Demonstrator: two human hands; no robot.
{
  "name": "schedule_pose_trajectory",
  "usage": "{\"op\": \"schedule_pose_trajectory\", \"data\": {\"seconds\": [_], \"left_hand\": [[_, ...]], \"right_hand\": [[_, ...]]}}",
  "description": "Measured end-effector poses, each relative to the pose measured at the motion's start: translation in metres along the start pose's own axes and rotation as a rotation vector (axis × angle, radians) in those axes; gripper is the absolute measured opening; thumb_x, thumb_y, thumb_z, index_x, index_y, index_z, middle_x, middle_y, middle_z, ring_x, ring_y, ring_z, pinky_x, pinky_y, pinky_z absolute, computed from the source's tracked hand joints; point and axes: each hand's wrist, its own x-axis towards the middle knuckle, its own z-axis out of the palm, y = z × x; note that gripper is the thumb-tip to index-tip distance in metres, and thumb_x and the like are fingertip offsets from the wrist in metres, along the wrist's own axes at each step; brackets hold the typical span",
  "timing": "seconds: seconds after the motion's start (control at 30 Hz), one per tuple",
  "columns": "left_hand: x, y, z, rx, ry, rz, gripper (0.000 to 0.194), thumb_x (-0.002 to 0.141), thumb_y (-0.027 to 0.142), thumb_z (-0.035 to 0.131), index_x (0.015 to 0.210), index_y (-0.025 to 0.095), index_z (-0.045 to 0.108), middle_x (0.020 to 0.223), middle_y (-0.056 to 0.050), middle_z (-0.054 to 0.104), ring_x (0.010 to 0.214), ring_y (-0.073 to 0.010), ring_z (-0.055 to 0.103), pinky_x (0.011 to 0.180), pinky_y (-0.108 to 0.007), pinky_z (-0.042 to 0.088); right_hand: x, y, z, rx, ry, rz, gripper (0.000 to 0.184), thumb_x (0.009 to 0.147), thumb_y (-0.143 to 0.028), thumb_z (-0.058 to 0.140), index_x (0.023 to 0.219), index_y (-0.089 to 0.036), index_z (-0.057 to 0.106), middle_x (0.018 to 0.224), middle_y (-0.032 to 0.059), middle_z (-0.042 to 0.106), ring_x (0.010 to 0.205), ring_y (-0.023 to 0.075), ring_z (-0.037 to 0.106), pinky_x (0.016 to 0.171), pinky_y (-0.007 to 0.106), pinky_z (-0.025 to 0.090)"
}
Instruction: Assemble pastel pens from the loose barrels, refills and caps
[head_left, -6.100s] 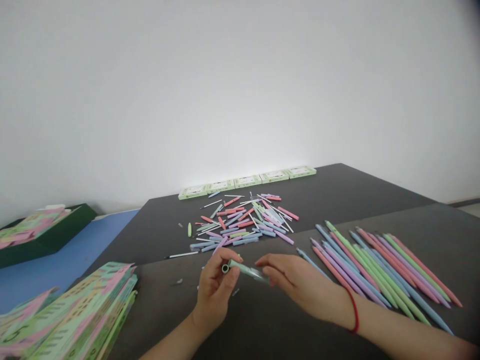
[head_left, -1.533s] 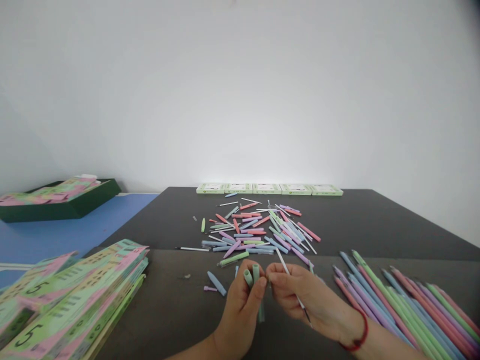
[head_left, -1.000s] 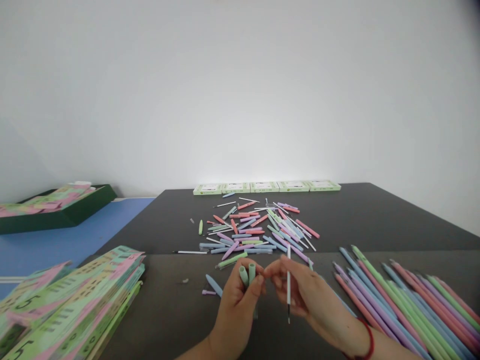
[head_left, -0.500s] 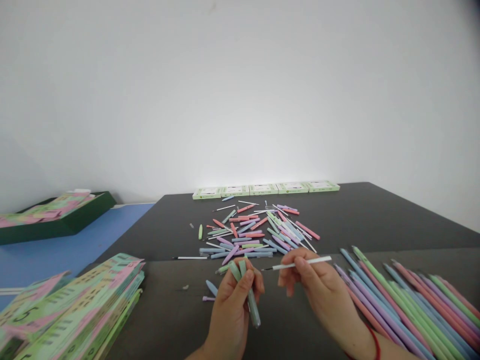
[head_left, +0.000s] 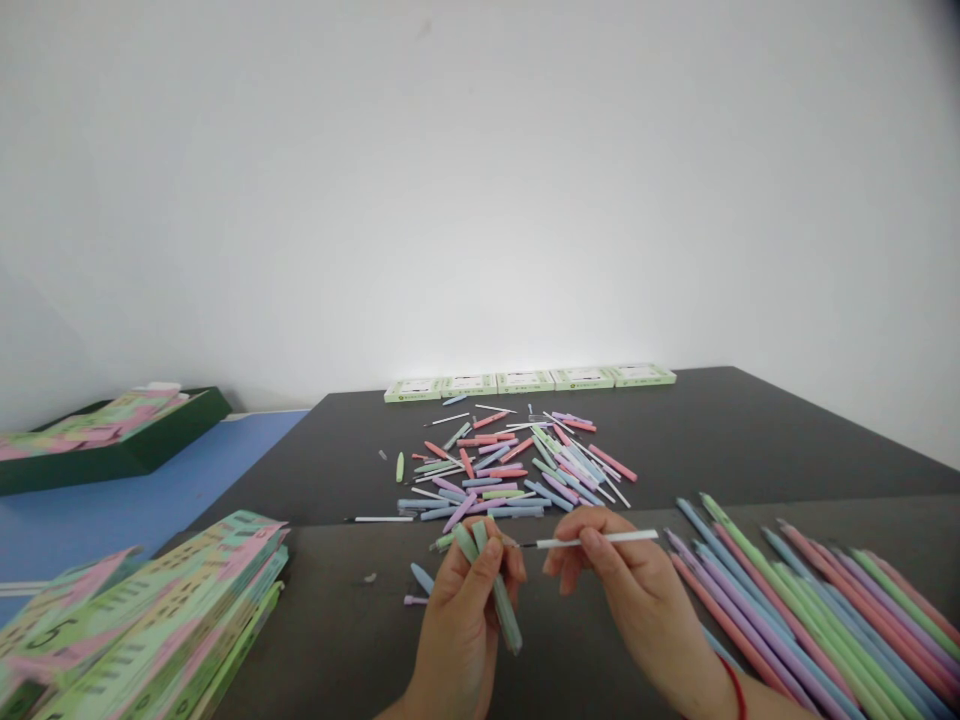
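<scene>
My left hand (head_left: 459,625) is closed round two green pen barrels (head_left: 495,595), held side by side with their upper ends above the fingers. My right hand (head_left: 626,590) pinches a thin white ink refill (head_left: 600,540), which lies nearly level with its dark tip pointing left at the barrels' upper ends. Both hands hover over the near edge of the dark table (head_left: 337,630). A scattered heap of loose pen parts (head_left: 510,465) in pink, blue, purple and green lies just beyond them.
Several assembled pastel pens (head_left: 810,600) lie in a row at the right. A stack of green and pink printed cards (head_left: 142,620) sits at the left. Flat green boxes (head_left: 525,381) line the table's far edge. A dark green tray (head_left: 112,435) rests on a blue surface.
The right hand turned the refill from upright to nearly level, then brought its tip leftward close to the barrels. The left hand tilted the barrels slightly.
</scene>
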Motion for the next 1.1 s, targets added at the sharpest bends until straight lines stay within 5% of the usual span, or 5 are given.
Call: {"op": "schedule_pose_trajectory", "data": {"seconds": [0.4, 0.9, 1.0, 1.1], "left_hand": [[-0.001, -0.001, 0.002, 0.051, -0.023, 0.028, 0.016, 0.082, 0.032, 0.064, 0.078, 0.018, 0.056, 0.066, 0.003, 0.052, 0.060, -0.0095, 0.042, 0.057, -0.017, 0.039], [0.009, -0.005, -0.015, 0.291, -0.085, 0.145, 0.017, 0.087, 0.034, 0.058, 0.080, 0.019, 0.055, 0.065, 0.003, 0.049, 0.061, -0.0111, 0.043, 0.058, -0.021, 0.039], [0.012, -0.005, -0.016, 0.350, -0.073, 0.174, 0.019, 0.087, 0.035, 0.057, 0.078, 0.019, 0.054, 0.065, 0.003, 0.048, 0.060, -0.0109, 0.042, 0.058, -0.021, 0.037], [0.013, -0.005, -0.016, 0.392, -0.083, 0.200, 0.020, 0.088, 0.035, 0.057, 0.076, 0.019, 0.054, 0.064, 0.003, 0.048, 0.059, -0.0111, 0.041, 0.058, -0.021, 0.036]], "right_hand": [[0.000, 0.004, 0.001, 0.059, 0.004, 0.037, 0.020, 0.093, -0.032, 0.051, 0.088, -0.022, 0.067, 0.074, 0.0006, 0.068, 0.061, 0.0113, 0.061, 0.057, 0.022, 0.049], [-0.005, 0.013, 0.011, 0.650, -0.183, 0.389, 0.033, 0.084, -0.042, 0.060, 0.107, -0.019, 0.069, 0.086, 0.0058, 0.064, 0.079, 0.0177, 0.057, 0.068, 0.030, 0.046], [0.001, 0.013, 0.005, 0.739, -0.190, 0.407, 0.044, 0.088, -0.050, 0.047, 0.105, -0.015, 0.068, 0.079, 0.0049, 0.059, 0.072, 0.0169, 0.054, 0.066, 0.030, 0.045], [0.005, 0.012, 0.003, 0.744, -0.171, 0.397, 0.035, 0.090, -0.042, 0.046, 0.092, -0.015, 0.068, 0.068, 0.0003, 0.052, 0.062, 0.0135, 0.049, 0.062, 0.028, 0.045]]}}
